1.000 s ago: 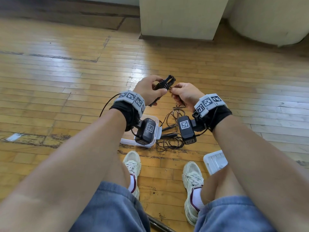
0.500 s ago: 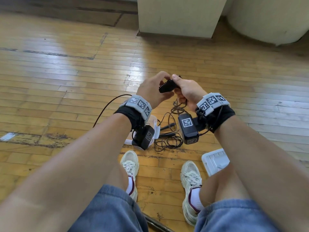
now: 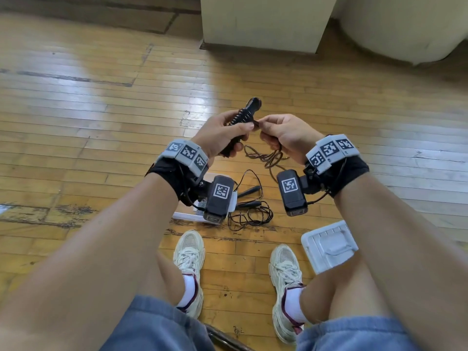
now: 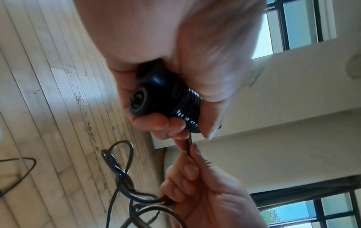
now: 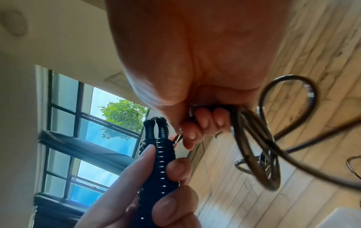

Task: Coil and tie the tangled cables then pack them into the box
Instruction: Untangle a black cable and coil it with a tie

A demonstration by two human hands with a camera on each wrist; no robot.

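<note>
A black cable bundle (image 3: pixel 244 117), wound tight with turns of its own cord, stands tilted in my left hand (image 3: pixel 222 134), whose fingers curl round its lower half. My right hand (image 3: pixel 283 133) pinches the free strand just beside the bundle, and loose dark loops (image 3: pixel 271 158) hang from that fist. The left wrist view looks at the bundle's round end (image 4: pixel 152 100) with the strand running down to the right hand (image 4: pixel 205 192). In the right wrist view the ribbed wrap (image 5: pixel 162 162) sits between left thumb and fingers.
A thin black cable tangle (image 3: pixel 249 214) lies on the wooden floor ahead of my shoes. A clear box (image 3: pixel 187 216) is mostly hidden behind the left wrist camera. Its white lid (image 3: pixel 329 245) lies by my right knee. A pale cabinet (image 3: pixel 266 21) stands beyond.
My hands have drawn slightly apart. The bundle now stands more upright in the left hand, and the right hand has pulled the strand out to the bundle's right side.
</note>
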